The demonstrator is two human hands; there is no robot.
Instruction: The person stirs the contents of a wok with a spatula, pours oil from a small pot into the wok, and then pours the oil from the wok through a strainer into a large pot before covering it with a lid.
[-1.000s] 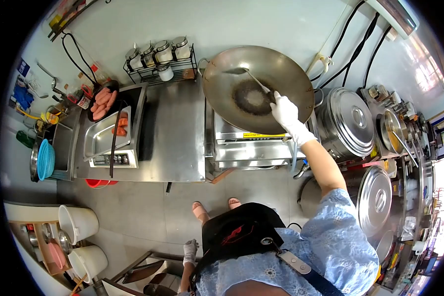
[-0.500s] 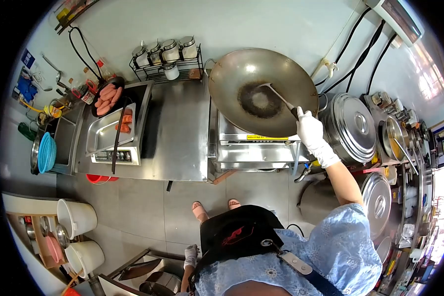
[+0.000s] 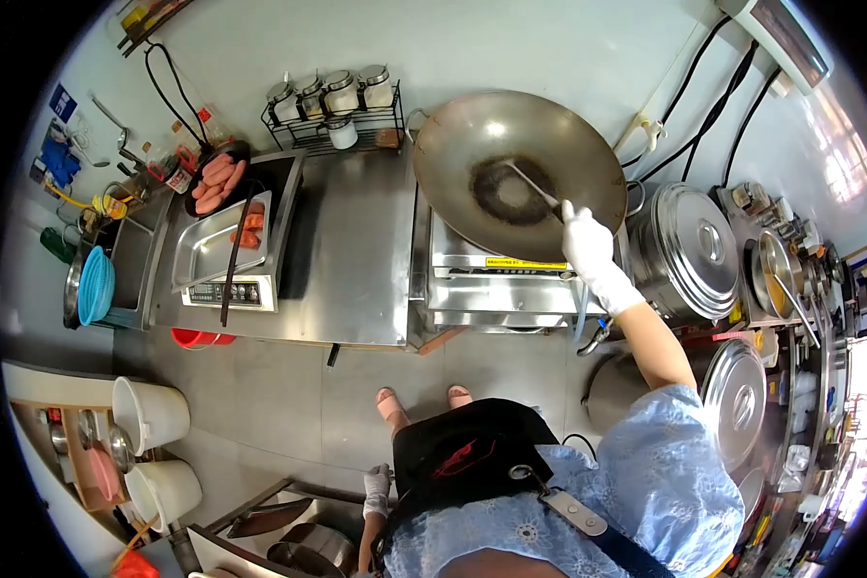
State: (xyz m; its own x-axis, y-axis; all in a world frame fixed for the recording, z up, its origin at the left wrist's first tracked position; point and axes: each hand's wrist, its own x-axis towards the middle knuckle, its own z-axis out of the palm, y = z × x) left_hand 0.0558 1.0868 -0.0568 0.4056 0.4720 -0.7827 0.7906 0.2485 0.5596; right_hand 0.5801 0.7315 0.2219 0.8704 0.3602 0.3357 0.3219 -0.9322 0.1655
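Note:
My right hand (image 3: 589,249), in a white glove, is closed around the handle of a wok spatula (image 3: 533,183). The spatula's metal end reaches down into a large wok (image 3: 453,144), near the dark, scorched-looking patch at its bottom. The wok sits tilted on a steel stove (image 3: 496,273) and holds no visible food. Low beside my black apron (image 3: 462,462) is my left hand (image 3: 377,489), also gloved, near the edge of a steel shelf with a pot (image 3: 313,549). Its fingers are too small and partly turned away to read.
Left of the wok, a steel counter (image 3: 361,250) carries an induction cooker (image 3: 226,294) with a metal tray (image 3: 197,255) and tongs-like dark sticks (image 3: 231,265). Behind are a pan of sausages (image 3: 219,183) and a jar rack (image 3: 332,125). Lidded steel pots (image 3: 698,241) stand right.
My right hand and the spatula have shifted slightly left and forward within the wok. My left hand has risen a little. The whole view has tilted slightly.

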